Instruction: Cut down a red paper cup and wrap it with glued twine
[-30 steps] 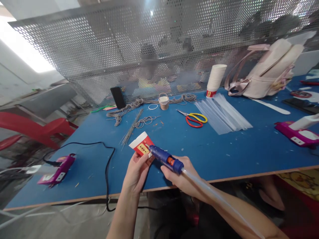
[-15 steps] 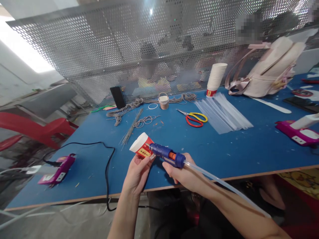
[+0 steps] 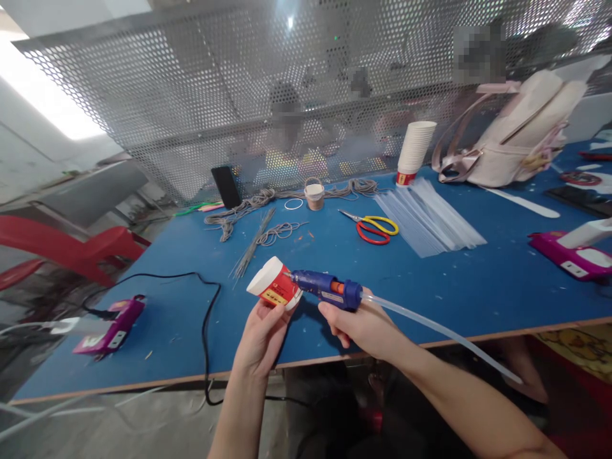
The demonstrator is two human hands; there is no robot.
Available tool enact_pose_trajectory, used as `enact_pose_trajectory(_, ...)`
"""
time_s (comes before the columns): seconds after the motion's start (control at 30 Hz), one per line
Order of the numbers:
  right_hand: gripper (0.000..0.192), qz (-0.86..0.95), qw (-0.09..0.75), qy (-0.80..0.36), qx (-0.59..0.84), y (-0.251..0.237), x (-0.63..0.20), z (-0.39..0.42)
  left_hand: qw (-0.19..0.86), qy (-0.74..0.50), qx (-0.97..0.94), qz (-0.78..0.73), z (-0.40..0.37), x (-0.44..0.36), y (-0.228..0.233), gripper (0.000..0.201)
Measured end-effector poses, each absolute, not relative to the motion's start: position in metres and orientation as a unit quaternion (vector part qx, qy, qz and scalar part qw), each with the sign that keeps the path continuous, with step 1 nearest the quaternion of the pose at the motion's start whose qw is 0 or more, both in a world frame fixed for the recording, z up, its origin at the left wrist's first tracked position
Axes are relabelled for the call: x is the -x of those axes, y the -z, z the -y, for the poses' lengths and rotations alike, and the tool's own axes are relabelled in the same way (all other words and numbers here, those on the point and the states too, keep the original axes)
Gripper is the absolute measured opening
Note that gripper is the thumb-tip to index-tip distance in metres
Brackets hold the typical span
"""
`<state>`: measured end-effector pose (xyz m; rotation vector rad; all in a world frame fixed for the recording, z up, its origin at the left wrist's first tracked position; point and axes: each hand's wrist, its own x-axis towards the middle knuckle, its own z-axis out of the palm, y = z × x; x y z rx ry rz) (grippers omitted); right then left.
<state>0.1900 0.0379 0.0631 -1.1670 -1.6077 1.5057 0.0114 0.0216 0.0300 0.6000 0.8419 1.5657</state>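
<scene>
Nearer than the scissors (image 3: 373, 231) and to their left, the left hand (image 3: 262, 335) is holding a red and white paper cup (image 3: 275, 284), its fingers curling round the lower part with the thumb in front. The cup is tilting, its white end pointing left. The right hand (image 3: 366, 325), directly on the near side of the scissors, is gripping a blue glue gun (image 3: 313, 280), its fingers closing round a mostly hidden handle. The nozzle is pointing at the cup's red side; whether it is touching cannot be told. A clear glue stick (image 3: 430, 328) is trailing back over the right forearm.

Far left of the scissors, a black cord (image 3: 205, 331) is running off the worktop (image 3: 401, 287) from a purple power strip (image 3: 112, 328). Well right of them, another purple strip (image 3: 574, 255) is sitting. Plastic strips (image 3: 430, 223) are lying just right of the scissors; thin wires (image 3: 253, 245) and grey string (image 3: 280, 234) are lying left. Beyond the scissors, a small bucket (image 3: 314, 196) and a phone (image 3: 226, 188) are standing to the left, stacked cups (image 3: 415, 153) and a backpack (image 3: 511, 140) to the right. Behind everything, a perforated screen (image 3: 201, 83) is blocking the far side.
</scene>
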Motion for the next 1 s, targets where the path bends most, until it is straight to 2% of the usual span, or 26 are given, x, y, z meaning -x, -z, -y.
enact_pose_trajectory(0.27,0.030,0.593,0.320,-0.594,0.439,-0.065,-0.189,-0.031,0.595,-0.672,-0.239,-0.370,-0.020,-0.012,-0.033,0.034)
enact_pose_trajectory(0.6,0.038,0.609,0.329,-0.566,0.447,-0.062,-0.191,-0.039,0.602,-0.671,-0.237,-0.362,-0.019,-0.011,-0.032,0.032)
enact_pose_trajectory(0.87,0.030,0.638,0.349,-0.550,0.411,-0.069,-0.185,-0.029,0.595,-0.664,-0.242,-0.384,-0.020,-0.011,-0.032,0.030)
enact_pose_trajectory(1.0,0.031,0.611,0.348,-0.552,0.449,-0.063,-0.188,-0.034,0.592,-0.669,-0.236,-0.383,-0.020,-0.012,-0.033,0.035)
